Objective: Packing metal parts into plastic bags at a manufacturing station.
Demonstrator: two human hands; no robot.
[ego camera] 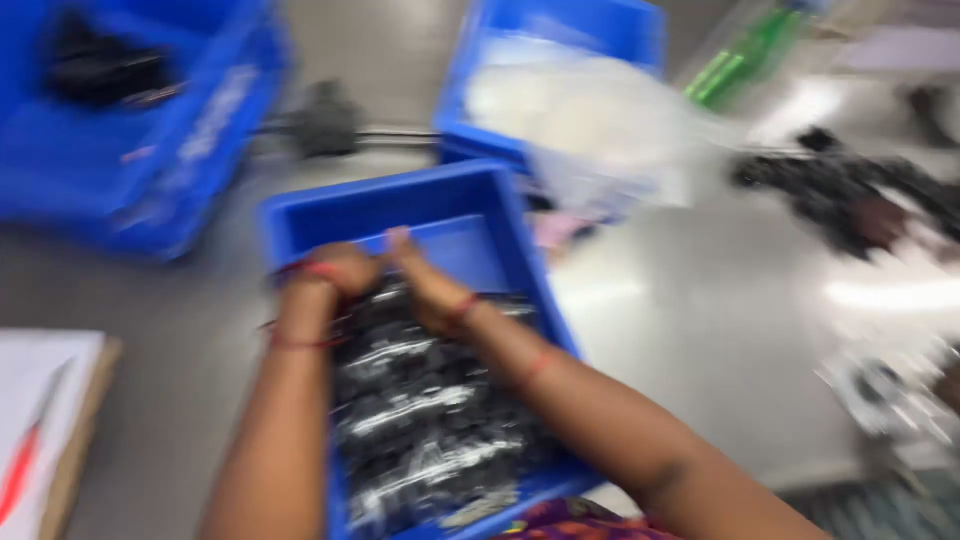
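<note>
**Two hands deep in a bin of bagged parts**

Both the left hand (338, 270) and right hand (425, 285) press into clear bags of dark parts (430, 420) at the far end of the blue bin (480, 205). Blur hides whether either grips anything. The bin looks nearly full; the grey table (690, 330) surrounds it.

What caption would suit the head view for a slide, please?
Both hands, left hand and right hand, reach into a blue bin of bagged dark parts.
</note>
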